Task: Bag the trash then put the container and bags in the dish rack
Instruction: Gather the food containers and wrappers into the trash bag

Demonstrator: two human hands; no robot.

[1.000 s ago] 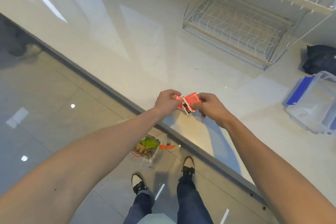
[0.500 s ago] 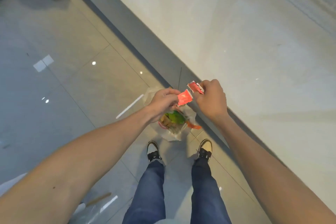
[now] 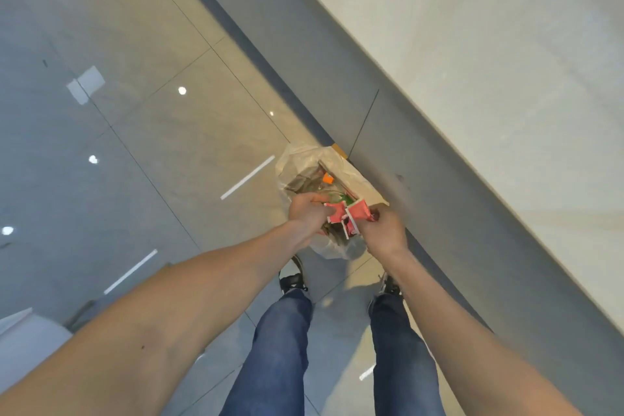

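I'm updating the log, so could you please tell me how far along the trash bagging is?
Done: the clear trash bag on the floor already holds wrappers. In hand: the left hand and right hand hold red wrapper pieces above it. Left: dropping these in; the rack step is not in view.

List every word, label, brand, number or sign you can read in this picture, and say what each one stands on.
None can be read.
Red wrapper pieces, held by the left hand and right hand: white markings, too blurred to read.
Trash in the clear plastic bag on the floor: green and orange packaging, no legible print.
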